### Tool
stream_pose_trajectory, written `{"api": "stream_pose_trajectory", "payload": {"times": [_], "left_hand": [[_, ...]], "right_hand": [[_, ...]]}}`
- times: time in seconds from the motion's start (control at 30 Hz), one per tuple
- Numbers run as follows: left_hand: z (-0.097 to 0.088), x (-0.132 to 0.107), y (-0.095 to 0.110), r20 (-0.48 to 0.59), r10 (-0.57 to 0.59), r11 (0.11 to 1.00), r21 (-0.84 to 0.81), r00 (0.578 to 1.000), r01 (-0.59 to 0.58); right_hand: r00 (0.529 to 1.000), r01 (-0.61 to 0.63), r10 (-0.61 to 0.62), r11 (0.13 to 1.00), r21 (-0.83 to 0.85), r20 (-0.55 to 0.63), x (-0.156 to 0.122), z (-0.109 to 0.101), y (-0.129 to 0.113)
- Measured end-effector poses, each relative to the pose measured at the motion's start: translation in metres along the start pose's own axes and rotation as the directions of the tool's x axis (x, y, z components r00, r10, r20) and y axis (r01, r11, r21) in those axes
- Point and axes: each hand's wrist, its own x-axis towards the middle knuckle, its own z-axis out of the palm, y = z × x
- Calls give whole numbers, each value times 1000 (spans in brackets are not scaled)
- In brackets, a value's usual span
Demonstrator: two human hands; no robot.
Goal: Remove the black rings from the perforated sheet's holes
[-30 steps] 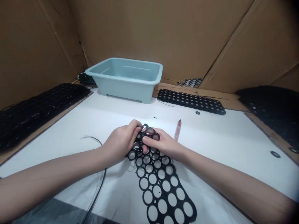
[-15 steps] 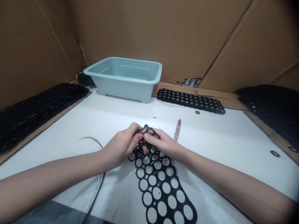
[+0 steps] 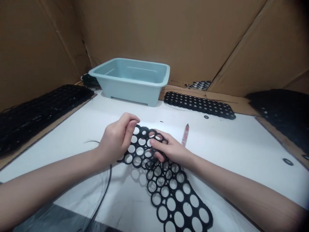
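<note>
A long black mesh sheet of joined rings [image 3: 177,193] lies toward me on the white table, its far part bent to the left and lifted off the surface. My right hand [image 3: 172,148] is closed on the sheet near the bend, thumb on top and fingers showing through the rings. At the upper left edge of the lifted part, my left hand [image 3: 114,140] is closed, thumb against forefinger. It appears to grip that edge; its other fingers are hidden. Dark strands bunch at the bend. A thin black cord [image 3: 103,193] runs below my left forearm.
A light blue tub [image 3: 130,91] stands at the back. Behind my right hand lie a red-marked pointed tube [image 3: 185,135] and another ring mesh [image 3: 200,104]. Dark mesh piles sit left [image 3: 43,112] and right [image 3: 285,112]. A loose ring [image 3: 288,161] lies at right; cardboard walls surround the table.
My left hand has moved left and up, away from my right hand. The bunched far part of the sheet is now spread out between them. My right hand keeps its hold.
</note>
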Motion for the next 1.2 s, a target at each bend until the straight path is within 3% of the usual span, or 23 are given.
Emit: {"api": "stream_pose_trajectory", "payload": {"times": [0.2, 0.4, 0.67, 0.97, 1.2], "left_hand": [[2, -4, -2, 61, 25, 998, 47, 998, -28], [18, -10, 0, 164, 115, 992, 32, 980, -122], [21, -10, 3, 222, 48, 996, 62, 974, -63], [22, -12, 6, 285, -5, 1000, -14, 958, 10], [22, -12, 3, 243, 27, 1000, 5, 970, -29]], "right_hand": [[1000, 13, -13, 1000, -21, -3, 0, 0, 2], [999, 36, -36, 998, -59, -1, -1, 2, 1], [998, 53, -54, 997, -51, -32, -1, 2, -3], [997, 68, -67, 998, 12, -32, -2, 2, -3], [993, 112, -112, 994, -17, -41, -1, 1, -2]]}}
